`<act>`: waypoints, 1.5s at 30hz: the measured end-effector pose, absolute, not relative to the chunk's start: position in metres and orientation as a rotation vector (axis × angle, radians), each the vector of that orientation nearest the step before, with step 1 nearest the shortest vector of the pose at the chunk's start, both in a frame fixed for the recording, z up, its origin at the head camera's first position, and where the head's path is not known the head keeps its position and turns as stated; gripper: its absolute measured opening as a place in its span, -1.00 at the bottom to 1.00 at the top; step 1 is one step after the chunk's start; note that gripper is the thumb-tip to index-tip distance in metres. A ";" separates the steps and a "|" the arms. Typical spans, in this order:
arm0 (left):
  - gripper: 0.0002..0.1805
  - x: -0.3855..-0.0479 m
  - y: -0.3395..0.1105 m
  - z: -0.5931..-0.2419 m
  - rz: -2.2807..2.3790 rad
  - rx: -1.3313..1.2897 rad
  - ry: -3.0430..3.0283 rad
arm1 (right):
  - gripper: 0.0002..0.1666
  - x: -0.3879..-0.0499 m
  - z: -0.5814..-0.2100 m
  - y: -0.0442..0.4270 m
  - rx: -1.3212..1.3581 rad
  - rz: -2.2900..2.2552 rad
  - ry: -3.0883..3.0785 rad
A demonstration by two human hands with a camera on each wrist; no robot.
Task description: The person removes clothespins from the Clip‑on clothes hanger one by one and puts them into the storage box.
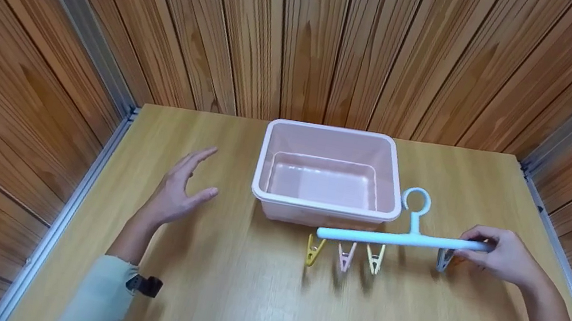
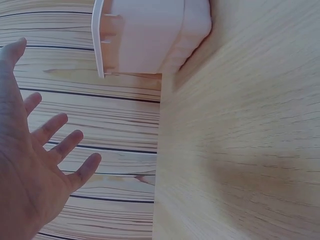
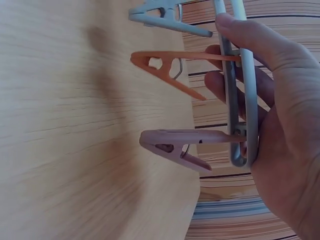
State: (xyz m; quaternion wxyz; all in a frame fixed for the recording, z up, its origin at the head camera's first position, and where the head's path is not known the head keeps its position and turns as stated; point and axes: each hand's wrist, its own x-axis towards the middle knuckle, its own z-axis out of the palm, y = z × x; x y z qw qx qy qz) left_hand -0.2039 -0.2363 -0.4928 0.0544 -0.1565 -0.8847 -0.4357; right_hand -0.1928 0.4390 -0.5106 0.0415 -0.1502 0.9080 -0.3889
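Observation:
My right hand (image 1: 502,256) grips one end of a light blue clip hanger (image 1: 395,239), holding it above the table with its hook pointing away from me. From its bar hang a yellow clothespin (image 1: 312,251), a pink clothespin (image 1: 345,256), a cream clothespin (image 1: 375,258) and a blue clothespin (image 1: 444,259). The right wrist view shows an orange clothespin (image 3: 162,67) and another pink clothespin (image 3: 175,145) by the held end. My left hand (image 1: 178,189) hovers at the left with fingers spread, holding nothing, apart from the pink basin (image 1: 324,207).
The pink basin stands at the table's back middle, just behind the hanger's left part; nothing shows inside it. Wood-panelled walls (image 1: 312,37) enclose the wooden table (image 1: 261,307) at the back and sides, with metal rails (image 1: 74,212) along the side edges.

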 end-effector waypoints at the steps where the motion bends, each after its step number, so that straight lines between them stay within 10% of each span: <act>1: -0.07 -0.204 -0.236 -0.493 -1.324 -0.475 -2.687 | -0.78 -0.193 -0.509 0.439 -0.458 -1.199 2.781; 12: -0.05 -0.204 -0.235 -0.496 -1.332 -0.478 -2.671 | -0.46 -0.194 -0.503 0.431 -0.739 -1.269 2.822; 45: -0.06 -0.205 -0.177 -0.480 -1.406 -0.556 -2.332 | -0.64 -0.197 -0.501 0.385 -0.729 -1.502 2.887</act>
